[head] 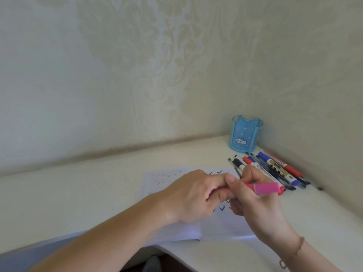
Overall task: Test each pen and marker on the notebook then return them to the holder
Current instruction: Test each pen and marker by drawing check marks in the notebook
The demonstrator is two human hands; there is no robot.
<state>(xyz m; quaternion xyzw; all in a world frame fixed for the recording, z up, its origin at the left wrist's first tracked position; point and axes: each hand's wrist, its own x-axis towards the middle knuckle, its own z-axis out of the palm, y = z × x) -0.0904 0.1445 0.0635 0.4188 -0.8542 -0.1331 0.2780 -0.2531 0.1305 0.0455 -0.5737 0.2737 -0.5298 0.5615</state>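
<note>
An open notebook [176, 230] with red, blue and black tick marks lies on the white desk. Above it my right hand [255, 205] grips a pink marker [265, 188], its rear end sticking out to the right. My left hand [196, 195] has its fingers curled around the marker's other end, which is hidden between the two hands. A blue translucent pen holder [245, 134] with a cat picture stands in the desk's back right corner, nothing visible in it. Several pens and markers [275, 167] lie in a row on the desk between the holder and my right hand.
Patterned walls meet in a corner right behind the holder. A small black cap or bit [319, 188] lies on the desk to the right of the row. The white desk's front edge [176, 252] curves below the notebook.
</note>
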